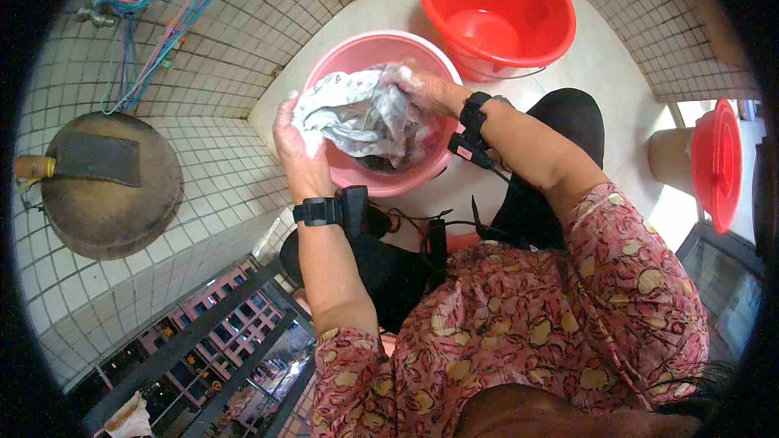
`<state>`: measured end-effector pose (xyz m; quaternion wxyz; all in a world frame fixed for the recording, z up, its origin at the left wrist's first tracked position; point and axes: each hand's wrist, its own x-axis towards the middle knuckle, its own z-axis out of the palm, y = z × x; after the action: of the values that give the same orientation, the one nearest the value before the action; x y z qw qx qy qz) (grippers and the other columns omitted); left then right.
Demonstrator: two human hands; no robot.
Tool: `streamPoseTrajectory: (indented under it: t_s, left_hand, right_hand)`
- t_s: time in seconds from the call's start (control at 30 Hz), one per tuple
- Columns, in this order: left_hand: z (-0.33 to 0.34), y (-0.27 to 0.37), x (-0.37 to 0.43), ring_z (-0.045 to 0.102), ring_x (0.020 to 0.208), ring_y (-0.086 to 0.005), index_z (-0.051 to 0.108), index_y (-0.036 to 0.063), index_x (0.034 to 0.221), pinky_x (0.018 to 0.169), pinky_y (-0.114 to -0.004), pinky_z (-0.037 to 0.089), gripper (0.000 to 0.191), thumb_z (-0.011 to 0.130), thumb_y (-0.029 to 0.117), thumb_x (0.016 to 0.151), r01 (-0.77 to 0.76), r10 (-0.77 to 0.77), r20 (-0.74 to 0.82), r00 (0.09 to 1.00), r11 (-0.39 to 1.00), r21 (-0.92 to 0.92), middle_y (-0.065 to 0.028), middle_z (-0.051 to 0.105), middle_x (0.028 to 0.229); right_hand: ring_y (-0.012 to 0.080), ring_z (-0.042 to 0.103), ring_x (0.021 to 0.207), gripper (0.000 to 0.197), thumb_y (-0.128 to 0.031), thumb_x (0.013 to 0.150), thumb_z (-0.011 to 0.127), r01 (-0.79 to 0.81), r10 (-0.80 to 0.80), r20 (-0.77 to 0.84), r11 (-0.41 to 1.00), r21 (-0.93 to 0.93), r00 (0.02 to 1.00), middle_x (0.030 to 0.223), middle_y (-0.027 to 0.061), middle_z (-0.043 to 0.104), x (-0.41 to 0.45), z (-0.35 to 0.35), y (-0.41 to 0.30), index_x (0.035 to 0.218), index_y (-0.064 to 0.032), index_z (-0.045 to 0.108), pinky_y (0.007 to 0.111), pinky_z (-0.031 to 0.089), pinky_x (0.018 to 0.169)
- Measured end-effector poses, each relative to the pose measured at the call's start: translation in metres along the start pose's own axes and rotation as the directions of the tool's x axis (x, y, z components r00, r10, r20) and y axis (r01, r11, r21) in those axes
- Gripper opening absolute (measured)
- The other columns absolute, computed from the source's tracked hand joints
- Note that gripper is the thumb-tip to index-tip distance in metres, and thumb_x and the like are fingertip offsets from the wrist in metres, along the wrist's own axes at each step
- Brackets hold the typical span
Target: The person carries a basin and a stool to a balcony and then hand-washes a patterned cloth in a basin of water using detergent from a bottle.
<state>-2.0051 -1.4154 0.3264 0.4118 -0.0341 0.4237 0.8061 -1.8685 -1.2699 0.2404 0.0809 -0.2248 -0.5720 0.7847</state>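
A wet, soapy white printed cloth (pixel 347 88) is stretched between my two hands over a pink plastic basin (pixel 341 176). My left hand (pixel 298 134) grips its left end at the basin's rim, with white suds on the fingers. Toward the far right side of the basin, my right hand (pixel 420 82) clutches the other end in a bunch, foam on its thumb. Below the cloth, grey sudsy water (pixel 420 140) and some dark fabric (pixel 377 163) show in part. Black straps with small devices circle both wrists.
A large red bucket (pixel 499 18) with a wire handle stands beyond the basin. On the tiled ledge at left, a cleaver (pixel 97 158) lies on a round chopping board (pixel 140 219). Cords (pixel 176 18) hang from a wall tap. Another red basin (pixel 718 164) is at right.
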Motion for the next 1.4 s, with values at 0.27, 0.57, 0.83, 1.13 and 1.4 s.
streamPoseTrajectory:
  t_s: [0.27,0.57,0.83,1.13,1.4]
  left_hand:
    - [0.004,-0.047,-0.012,0.056,0.068,-0.0171,0.055,-0.0007,0.087,0.06,-0.028,0.047,0.017,0.05,0.013,0.078,-0.029,0.041,-0.048,0.998,0.973,0.228,-0.0074,0.056,0.079]
    - [0.008,-0.076,-0.006,0.054,0.084,-0.0217,0.05,0.0009,0.103,0.076,-0.034,0.044,0.03,0.041,0.024,0.085,0.066,-0.094,0.079,0.992,0.949,0.307,-0.0076,0.055,0.093]
    - [-0.003,-0.06,0.0,0.056,0.079,-0.0213,0.053,-0.0037,0.098,0.073,-0.032,0.046,0.032,0.045,0.025,0.085,0.093,-0.091,-0.024,0.996,0.983,0.156,-0.0108,0.056,0.089]
    - [0.036,-0.002,-0.034,0.05,0.093,-0.0239,0.039,-0.0068,0.115,0.084,-0.034,0.039,0.041,0.046,0.005,0.077,-0.417,0.37,0.203,0.907,0.857,0.304,-0.0151,0.05,0.1]
    - [0.042,0.006,-0.046,0.049,0.09,-0.0211,0.035,-0.0046,0.118,0.082,-0.032,0.039,0.042,0.042,0.001,0.077,-0.28,0.271,0.099,0.958,0.954,0.102,-0.0109,0.047,0.098]
  right_hand:
    - [0.0376,0.055,0.07,0.033,-0.027,0.071,0.056,0.257,-0.556,-0.075,0.495,-0.83,0.828,0.078,0.0229,0.053,-0.024,0.071,-0.04,0.089,0.0001,0.05,0.044,0.044,0.06]
    - [0.0351,0.055,0.066,0.02,-0.024,0.078,0.051,-0.029,-0.339,-0.186,0.42,-0.907,0.922,0.081,0.0173,0.053,0.001,0.037,-0.04,0.087,-0.0066,0.055,0.043,0.044,0.057]
    - [0.0388,0.055,0.069,0.032,-0.03,0.079,0.048,0.089,-0.362,-0.166,0.592,-0.801,0.917,0.077,0.0268,0.054,-0.013,0.061,-0.036,0.09,0.0002,0.048,0.047,0.042,0.059]
    - [0.0364,0.054,0.079,0.029,-0.028,0.075,0.054,0.033,-0.472,-0.239,0.497,-0.867,0.848,0.083,0.021,0.054,0.003,0.017,-0.025,0.084,-0.0006,0.054,0.042,0.042,0.069]
    - [0.0343,0.056,0.079,0.03,-0.016,0.065,0.061,0.3,-0.179,0.246,0.418,-0.858,0.953,0.082,0.0172,0.057,-0.021,0.031,0.032,0.092,-0.0044,0.055,0.041,0.044,0.067]
